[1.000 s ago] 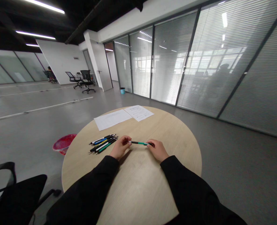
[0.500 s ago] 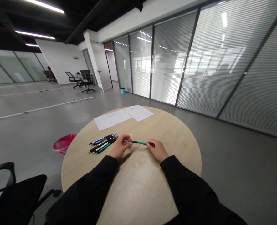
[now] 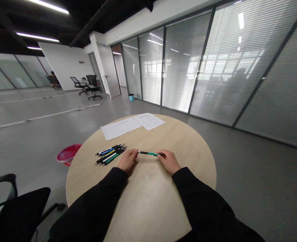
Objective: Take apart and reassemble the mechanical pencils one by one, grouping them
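Observation:
A green pen (image 3: 150, 153) with a black grip section is stretched level between my two hands, a little above the table. My left hand (image 3: 128, 160) is closed, with thumb and fingers pinched at the pen's tip end, which they cover. My right hand (image 3: 169, 161) is closed round the other end, and its fingers hide that end. Left of my left hand lies a loose bunch of several pens (image 3: 110, 155), with black, white, blue, yellow and green barrels, roughly side by side and partly overlapping.
Two sheets of paper (image 3: 120, 128) lie at the far side of the round wooden table (image 3: 188, 141). A red basket (image 3: 68, 154) stands on the floor at the left. Closer in at lower left is a black chair (image 3: 19, 211).
The fingers of my left hand have closed down over the pen's tip, and the hand has turned slightly. My right hand and the pen stay nearly where they were.

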The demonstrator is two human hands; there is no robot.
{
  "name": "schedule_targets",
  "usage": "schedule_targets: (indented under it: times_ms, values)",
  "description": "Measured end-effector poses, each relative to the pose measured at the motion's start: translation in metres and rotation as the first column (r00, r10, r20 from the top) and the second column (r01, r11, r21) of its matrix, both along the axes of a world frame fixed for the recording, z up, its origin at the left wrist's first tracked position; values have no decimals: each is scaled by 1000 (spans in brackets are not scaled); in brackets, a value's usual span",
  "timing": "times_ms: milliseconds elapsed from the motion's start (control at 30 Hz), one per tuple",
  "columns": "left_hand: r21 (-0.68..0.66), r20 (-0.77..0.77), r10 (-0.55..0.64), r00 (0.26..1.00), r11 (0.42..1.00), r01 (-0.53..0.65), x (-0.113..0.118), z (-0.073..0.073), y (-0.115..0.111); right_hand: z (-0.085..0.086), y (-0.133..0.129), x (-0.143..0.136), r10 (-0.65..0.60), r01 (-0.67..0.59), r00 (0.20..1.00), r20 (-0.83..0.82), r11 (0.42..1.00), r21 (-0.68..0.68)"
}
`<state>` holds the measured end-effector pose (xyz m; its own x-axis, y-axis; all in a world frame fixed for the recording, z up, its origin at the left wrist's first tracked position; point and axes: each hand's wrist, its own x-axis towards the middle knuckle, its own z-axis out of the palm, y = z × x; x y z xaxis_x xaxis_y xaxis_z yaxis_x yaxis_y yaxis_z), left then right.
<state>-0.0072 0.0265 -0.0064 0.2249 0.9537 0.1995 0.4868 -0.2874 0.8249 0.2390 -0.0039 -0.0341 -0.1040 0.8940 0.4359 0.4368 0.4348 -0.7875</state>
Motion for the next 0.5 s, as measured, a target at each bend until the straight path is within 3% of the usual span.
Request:
schedule_targets:
  times_ms: [500]
  values:
    - [31, -48, -60, 997, 998, 62, -2, -1, 1, 7, -3, 0, -8, 8, 1000, 19, 1000, -8]
